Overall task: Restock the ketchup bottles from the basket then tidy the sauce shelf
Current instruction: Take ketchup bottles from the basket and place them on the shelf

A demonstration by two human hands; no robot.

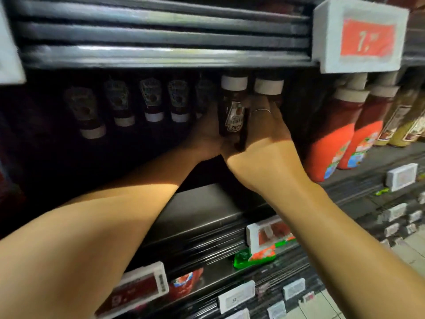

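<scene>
Here, dark store shelf (202, 203) | both hands' fingers grip cap-up ketchup bottles (233, 107) | back row (128, 104) dim, labels unreadable | price tag (358, 35) blurred.

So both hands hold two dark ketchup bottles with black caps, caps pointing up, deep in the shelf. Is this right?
Not quite: the caps are white, not black. The head view shows the left hand and right hand holding two dark ketchup bottles, caps up, deep in the dark metal shelf.
</scene>
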